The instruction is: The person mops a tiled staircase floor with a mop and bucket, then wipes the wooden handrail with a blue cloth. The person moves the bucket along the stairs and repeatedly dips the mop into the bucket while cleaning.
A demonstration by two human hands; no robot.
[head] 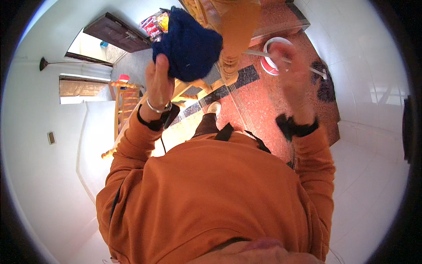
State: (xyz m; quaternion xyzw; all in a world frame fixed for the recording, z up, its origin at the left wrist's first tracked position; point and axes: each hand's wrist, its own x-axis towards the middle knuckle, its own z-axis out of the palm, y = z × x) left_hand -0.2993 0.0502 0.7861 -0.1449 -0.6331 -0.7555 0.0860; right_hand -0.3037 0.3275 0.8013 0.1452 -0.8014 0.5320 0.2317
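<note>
A dark blue knitted item (191, 46), perhaps a cap, is gripped in my left hand (160, 77), its thumb lying against the near edge. The fabric is bunched and hides part of the wooden furniture behind it. My right hand (293, 72) is raised at the right and blurred by motion. It overlaps a white and red bucket (271, 68) and a thin pale stick (255, 52) in the picture. Whether its fingers touch the stick cannot be told.
Ahead stands varnished wooden furniture (237, 23) with a turned leg. Colourful packets (152, 26) show beside the blue fabric. A wooden chair (127, 102) is at the left, below a dark door (115, 33). Reddish speckled floor (244, 99) has dark bands; a white tiled wall (362, 99) runs right.
</note>
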